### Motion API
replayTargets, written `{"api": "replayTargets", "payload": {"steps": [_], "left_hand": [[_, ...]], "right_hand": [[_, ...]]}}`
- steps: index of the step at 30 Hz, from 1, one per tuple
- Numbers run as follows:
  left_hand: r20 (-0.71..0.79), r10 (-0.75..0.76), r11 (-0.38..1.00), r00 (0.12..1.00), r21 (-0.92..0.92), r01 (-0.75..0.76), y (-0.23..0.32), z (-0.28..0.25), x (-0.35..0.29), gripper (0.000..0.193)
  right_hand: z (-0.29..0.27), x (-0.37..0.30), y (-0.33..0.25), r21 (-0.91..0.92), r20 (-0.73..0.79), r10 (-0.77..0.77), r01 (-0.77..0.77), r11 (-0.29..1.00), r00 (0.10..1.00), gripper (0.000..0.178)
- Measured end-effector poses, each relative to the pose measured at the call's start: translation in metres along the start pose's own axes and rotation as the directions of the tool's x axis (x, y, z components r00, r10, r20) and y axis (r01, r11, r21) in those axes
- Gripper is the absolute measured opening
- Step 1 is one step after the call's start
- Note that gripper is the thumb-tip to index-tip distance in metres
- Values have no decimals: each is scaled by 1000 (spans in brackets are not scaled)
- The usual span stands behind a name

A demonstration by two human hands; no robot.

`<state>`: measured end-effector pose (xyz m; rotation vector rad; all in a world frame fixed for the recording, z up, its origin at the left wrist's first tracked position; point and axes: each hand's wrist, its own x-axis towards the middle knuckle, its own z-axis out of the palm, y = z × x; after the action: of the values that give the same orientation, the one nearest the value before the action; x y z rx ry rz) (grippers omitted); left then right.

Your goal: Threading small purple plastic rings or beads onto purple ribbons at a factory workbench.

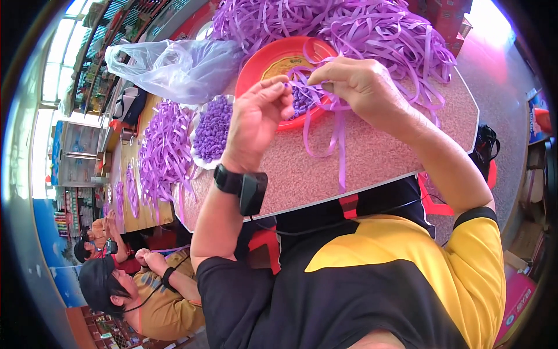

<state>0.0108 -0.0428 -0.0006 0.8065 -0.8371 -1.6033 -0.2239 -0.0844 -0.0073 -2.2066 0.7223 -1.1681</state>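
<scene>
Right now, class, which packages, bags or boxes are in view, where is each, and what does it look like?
Clear crumpled plastic bag: lying on the table's upper left, beside the purple ribbon heap.
Red and white printed box: on the floor, lower right.
Red cartons: stacked past the table's top right end.

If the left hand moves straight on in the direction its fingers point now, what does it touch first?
Probably the purple ribbon held between both hands, then the right hand just beyond. The left hand has its fingertips aimed that way; depth is hard to judge.

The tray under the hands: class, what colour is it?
Red, with a yellow centre; the tray shows best in the head view.
</scene>
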Motion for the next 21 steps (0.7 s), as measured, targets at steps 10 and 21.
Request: {"api": "replayTargets", "payload": {"steps": [10, 21], "left_hand": [[-92, 51, 998, 994, -41, -55, -30, 26, -14, 19], [-141, 207, 976, 968, 99, -194, -41, 34, -19, 18]], "right_hand": [[3, -2, -4, -103, 9, -20, 20, 994, 1000, 21], [2, -4, -15, -93, 29, 92, -89, 992, 995, 19]]}}
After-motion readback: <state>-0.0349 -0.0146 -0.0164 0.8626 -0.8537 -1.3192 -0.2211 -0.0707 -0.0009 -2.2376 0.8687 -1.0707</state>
